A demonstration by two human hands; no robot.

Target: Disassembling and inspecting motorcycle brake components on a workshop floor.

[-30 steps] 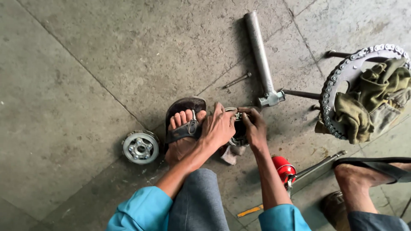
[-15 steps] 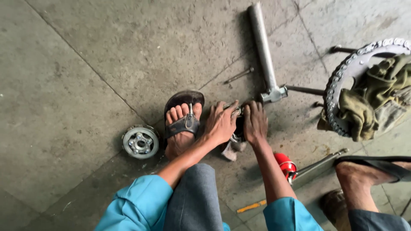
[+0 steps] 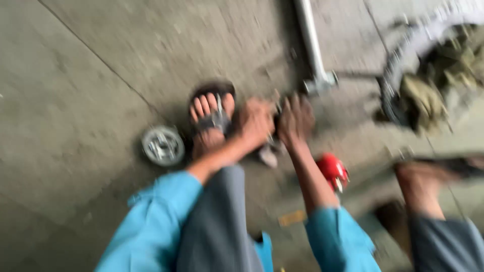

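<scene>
On the far left of the blurred view lies a small round metal wheel-like part point(image 3: 162, 145), flat on the concrete floor point(image 3: 75, 100) and apart from both hands. Just right of it a foot in a dark sandal point(image 3: 212, 118) is planted on the floor, and the left hand point(image 3: 257, 123) works right beside it, fingers curled down over a small metal piece point(image 3: 272, 146) that sits on the ground between the two hands; the blur hides whether the fingers truly clamp it or only press on it. The right hand point(image 3: 296, 118) meets the same piece from the other side, fingers bent, its hold equally hard to read. The step in hand looks like close two-handed fitting or freeing of that small piece, braced near the foot. A careful next move would call for a steady pinch and a firm brace, since the piece is small. Behind the hands a long grey metal tube point(image 3: 312, 45) ends in a clamp. Near the right forearm sits a red object point(image 3: 333, 171), and at the far right a toothed sprocket ring point(image 3: 398, 85) holds an olive rag point(image 3: 428, 95), above a second sandalled foot point(image 3: 418, 174).
</scene>
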